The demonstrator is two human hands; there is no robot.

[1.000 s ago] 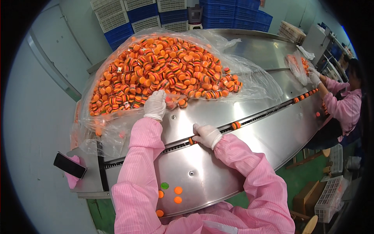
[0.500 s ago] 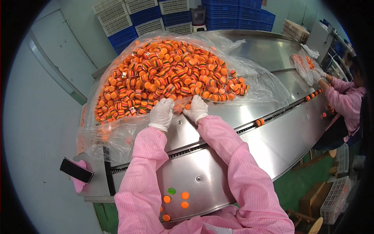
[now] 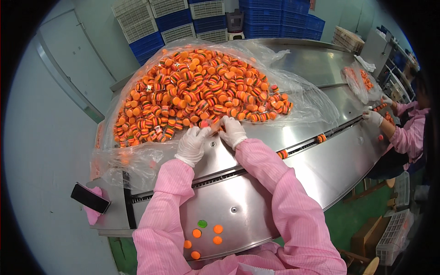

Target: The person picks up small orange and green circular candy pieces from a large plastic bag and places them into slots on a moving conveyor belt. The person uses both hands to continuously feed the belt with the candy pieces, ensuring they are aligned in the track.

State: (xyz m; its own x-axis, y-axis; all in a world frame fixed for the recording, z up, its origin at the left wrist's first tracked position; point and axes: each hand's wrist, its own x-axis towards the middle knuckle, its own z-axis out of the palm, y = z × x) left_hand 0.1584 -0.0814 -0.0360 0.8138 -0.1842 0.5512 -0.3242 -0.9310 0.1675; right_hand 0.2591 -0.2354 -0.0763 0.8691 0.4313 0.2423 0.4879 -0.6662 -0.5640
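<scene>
Though crumpled, bag (image 3: 308, 101) of striped discs (image 3: 197, 94)

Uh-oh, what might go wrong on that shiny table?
The left sleeve could brush the loose orange discs beside it off the table. The phone might slip, since it lies at the table's end. The heaped striped pieces might tumble toward the left hand and right hand.

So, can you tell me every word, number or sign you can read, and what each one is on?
None: I can't read any words, numbers or signs here.
Phone: dark screen, no readable words.
Wrapped orange pieces: any print is too small to read.
Blue crates: no readable label.
Pale door: any marks are too small to make out.
</scene>
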